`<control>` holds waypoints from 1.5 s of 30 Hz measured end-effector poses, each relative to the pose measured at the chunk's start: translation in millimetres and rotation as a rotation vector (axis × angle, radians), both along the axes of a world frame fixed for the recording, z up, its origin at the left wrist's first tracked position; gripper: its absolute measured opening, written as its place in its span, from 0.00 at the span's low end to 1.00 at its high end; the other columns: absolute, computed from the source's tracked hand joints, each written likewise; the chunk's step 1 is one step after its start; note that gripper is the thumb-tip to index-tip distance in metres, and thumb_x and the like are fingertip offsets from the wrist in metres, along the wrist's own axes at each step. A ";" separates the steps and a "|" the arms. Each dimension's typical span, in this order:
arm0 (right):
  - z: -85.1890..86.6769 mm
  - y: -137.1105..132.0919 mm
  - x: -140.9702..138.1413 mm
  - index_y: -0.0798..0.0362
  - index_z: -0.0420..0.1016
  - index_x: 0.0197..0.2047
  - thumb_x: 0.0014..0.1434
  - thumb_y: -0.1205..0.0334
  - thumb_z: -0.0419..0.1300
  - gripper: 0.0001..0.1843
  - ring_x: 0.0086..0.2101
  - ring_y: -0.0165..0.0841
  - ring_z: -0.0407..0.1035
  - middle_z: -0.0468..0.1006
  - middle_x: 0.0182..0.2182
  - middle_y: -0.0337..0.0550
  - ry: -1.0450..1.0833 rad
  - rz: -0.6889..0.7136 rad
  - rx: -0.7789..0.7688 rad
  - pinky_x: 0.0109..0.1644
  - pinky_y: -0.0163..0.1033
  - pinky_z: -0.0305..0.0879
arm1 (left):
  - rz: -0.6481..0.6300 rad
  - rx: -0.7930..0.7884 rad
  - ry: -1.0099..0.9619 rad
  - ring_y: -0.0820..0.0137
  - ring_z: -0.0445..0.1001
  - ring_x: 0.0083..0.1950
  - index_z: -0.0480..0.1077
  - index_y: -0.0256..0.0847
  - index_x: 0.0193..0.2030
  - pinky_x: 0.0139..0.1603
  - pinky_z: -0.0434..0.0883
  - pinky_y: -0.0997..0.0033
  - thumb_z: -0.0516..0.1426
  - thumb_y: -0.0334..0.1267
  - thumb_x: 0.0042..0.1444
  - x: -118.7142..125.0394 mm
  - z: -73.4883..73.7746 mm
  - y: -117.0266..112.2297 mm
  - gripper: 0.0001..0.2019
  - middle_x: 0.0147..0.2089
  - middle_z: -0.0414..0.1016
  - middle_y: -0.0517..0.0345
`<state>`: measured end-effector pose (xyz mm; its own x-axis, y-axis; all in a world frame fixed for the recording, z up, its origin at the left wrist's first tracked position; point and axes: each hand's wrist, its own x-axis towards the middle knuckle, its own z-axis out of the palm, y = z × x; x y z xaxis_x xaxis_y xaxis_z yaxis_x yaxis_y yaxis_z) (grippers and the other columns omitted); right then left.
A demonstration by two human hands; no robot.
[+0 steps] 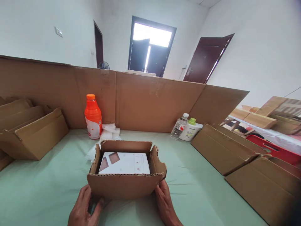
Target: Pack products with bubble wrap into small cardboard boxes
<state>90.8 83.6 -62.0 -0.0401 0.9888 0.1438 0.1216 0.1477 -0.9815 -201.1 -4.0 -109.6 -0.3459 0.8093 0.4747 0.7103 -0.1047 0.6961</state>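
Observation:
An open brown cardboard box (pixel 124 187) stands in front of me on the green cloth. Inside it lies a white box (pixel 127 163) with brown pictures and small print on top. My left hand (pixel 85 205) grips the cardboard box at its lower left corner, thumb toward the front and fingers along the side. Something dark shows between that thumb and the fingers; I cannot make it out. At the right side of the box, my right hand (pixel 164 201) is closed on the lower edge, with its fingertips hidden behind the cardboard.
Crumpled bubble wrap (pixel 109 131) lies behind the box, beside an orange bottle (pixel 93 117). A clear water bottle (pixel 180 127) and a white bottle (pixel 189 130) stand back right. Cardboard boxes flank both sides (pixel 39 135). A tall cardboard panel (pixel 152 100) closes off the back.

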 end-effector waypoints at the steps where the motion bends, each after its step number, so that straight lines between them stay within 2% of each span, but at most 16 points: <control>1: 0.4 0.0 0.2 0.48 0.72 0.58 0.63 0.38 0.55 0.29 0.48 0.44 0.72 0.80 0.48 0.46 -0.003 -0.006 0.002 0.53 0.46 0.71 | -0.002 0.007 0.011 0.58 0.78 0.48 0.70 0.45 0.48 0.41 0.77 0.66 0.60 0.47 0.56 -1.2 -0.6 0.3 0.16 0.50 0.75 0.50; 5: 2.3 -0.2 1.4 0.49 0.72 0.58 0.62 0.39 0.57 0.29 0.53 0.45 0.70 0.79 0.48 0.47 -0.011 -0.021 0.007 0.58 0.48 0.68 | -0.032 0.060 0.060 0.65 0.78 0.40 0.67 0.44 0.51 0.37 0.76 0.71 0.57 0.44 0.59 1.4 3.4 2.8 0.14 0.47 0.74 0.53; 8: 2.6 1.3 0.8 0.50 0.74 0.55 0.62 0.39 0.57 0.28 0.50 0.45 0.70 0.80 0.46 0.46 -0.012 0.000 -0.005 0.56 0.48 0.68 | -0.028 0.103 0.068 0.67 0.76 0.38 0.67 0.44 0.51 0.34 0.74 0.72 0.56 0.43 0.61 7.0 14.2 3.4 0.14 0.44 0.72 0.54; 13: 10.2 4.7 -4.2 0.51 0.76 0.44 0.57 0.39 0.62 0.24 0.45 0.42 0.71 0.80 0.39 0.42 0.062 0.011 -0.073 0.51 0.46 0.70 | -0.014 0.016 0.007 0.67 0.70 0.33 0.67 0.43 0.49 0.31 0.70 0.69 0.54 0.46 0.61 13.3 34.9 -0.1 0.13 0.39 0.68 0.57; 16: 26.2 -1.1 0.9 0.52 0.75 0.41 0.53 0.40 0.65 0.24 0.41 0.40 0.72 0.79 0.36 0.42 0.154 0.004 -0.133 0.46 0.44 0.71 | -0.015 -0.052 -0.043 0.66 0.69 0.34 0.68 0.42 0.49 0.32 0.71 0.66 0.53 0.47 0.60 13.5 41.9 -1.0 0.15 0.38 0.68 0.57; 20: 59.3 -38.4 24.5 0.51 0.75 0.44 0.55 0.43 0.66 0.22 0.44 0.40 0.72 0.80 0.43 0.45 0.278 -0.080 -0.125 0.46 0.43 0.70 | 0.045 -0.061 -0.189 0.64 0.72 0.37 0.62 0.38 0.62 0.30 0.71 0.65 0.55 0.50 0.56 14.0 59.1 -6.4 0.29 0.45 0.70 0.51; 22: 72.7 -69.4 35.2 0.51 0.77 0.45 0.55 0.46 0.67 0.21 0.44 0.40 0.73 0.80 0.44 0.46 0.378 -0.083 -0.151 0.44 0.42 0.70 | 0.116 -0.003 -0.288 0.60 0.74 0.45 0.55 0.41 0.69 0.29 0.70 0.67 0.57 0.50 0.55 17.4 73.4 -17.1 0.36 0.54 0.69 0.46; 24: 79.8 -101.6 38.4 0.52 0.80 0.44 0.54 0.48 0.69 0.19 0.40 0.39 0.73 0.81 0.42 0.47 0.456 -0.022 -0.194 0.41 0.41 0.70 | 0.138 0.070 -0.396 0.57 0.73 0.52 0.54 0.45 0.70 0.35 0.72 0.66 0.60 0.49 0.54 25.3 86.7 -34.9 0.38 0.60 0.67 0.46; 26: 80.7 -129.5 32.5 0.53 0.81 0.42 0.53 0.49 0.70 0.19 0.37 0.38 0.73 0.82 0.39 0.48 0.520 0.087 -0.252 0.39 0.40 0.69 | 0.049 0.089 -0.543 0.57 0.72 0.56 0.56 0.47 0.69 0.48 0.73 0.60 0.62 0.48 0.53 38.4 94.4 -57.2 0.37 0.61 0.68 0.48; 28: 77.0 -150.1 19.0 0.54 0.82 0.43 0.51 0.49 0.71 0.20 0.34 0.37 0.73 0.82 0.37 0.49 0.588 0.217 -0.333 0.38 0.40 0.68 | -0.108 0.028 -0.734 0.57 0.71 0.59 0.57 0.46 0.68 0.59 0.68 0.55 0.64 0.48 0.53 54.7 95.0 -80.1 0.37 0.63 0.67 0.46; 31: 67.1 -168.4 -8.3 0.52 0.82 0.44 0.48 0.50 0.73 0.21 0.32 0.35 0.73 0.82 0.35 0.46 0.699 0.387 -0.461 0.36 0.38 0.69 | -0.282 -0.150 -1.093 0.52 0.68 0.64 0.54 0.44 0.70 0.61 0.67 0.53 0.67 0.50 0.49 74.5 88.4 -106.9 0.44 0.68 0.63 0.41; 34: 56.8 -175.0 -34.1 0.51 0.82 0.42 0.47 0.50 0.73 0.21 0.29 0.34 0.73 0.81 0.31 0.43 0.771 0.492 -0.551 0.33 0.38 0.69 | -0.348 -0.360 -1.456 0.49 0.71 0.61 0.63 0.42 0.66 0.58 0.69 0.52 0.67 0.53 0.47 78.6 85.2 -121.7 0.40 0.62 0.71 0.40; 37: 48.5 -172.1 -47.0 0.53 0.81 0.40 0.48 0.48 0.71 0.21 0.27 0.33 0.72 0.79 0.29 0.42 0.732 0.539 -0.603 0.31 0.37 0.68 | -0.356 -0.469 -1.675 0.49 0.78 0.52 0.75 0.36 0.49 0.53 0.72 0.53 0.69 0.55 0.43 71.9 90.8 -126.3 0.31 0.49 0.80 0.42; 40: 40.6 -163.1 -35.2 0.53 0.78 0.45 0.56 0.45 0.66 0.22 0.30 0.35 0.74 0.80 0.32 0.44 0.529 0.433 -0.581 0.32 0.37 0.68 | -0.260 -0.411 -1.642 0.56 0.80 0.42 0.77 0.36 0.40 0.46 0.74 0.59 0.73 0.47 0.36 63.5 97.2 -123.6 0.25 0.39 0.82 0.50; 43: 34.5 -157.7 -2.2 0.50 0.74 0.52 0.60 0.44 0.63 0.24 0.42 0.38 0.76 0.80 0.45 0.49 0.175 0.111 -0.395 0.42 0.40 0.70 | -0.110 -0.355 -1.537 0.63 0.79 0.38 0.78 0.38 0.37 0.42 0.73 0.66 0.74 0.44 0.34 57.4 95.4 -119.1 0.22 0.35 0.82 0.56; 45: 35.2 -160.0 17.2 0.48 0.73 0.53 0.61 0.46 0.62 0.22 0.47 0.39 0.74 0.79 0.50 0.49 -0.065 -0.047 -0.224 0.49 0.42 0.69 | -0.084 -0.374 -1.516 0.64 0.79 0.38 0.78 0.38 0.37 0.41 0.73 0.67 0.73 0.45 0.35 55.1 90.4 -117.5 0.22 0.35 0.82 0.57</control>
<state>107.9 -76.4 -26.8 0.0051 0.9967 -0.0810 0.1877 -0.0805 -0.9789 -146.0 -121.6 -19.3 -0.2465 0.8381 -0.4867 -0.6501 0.2295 0.7244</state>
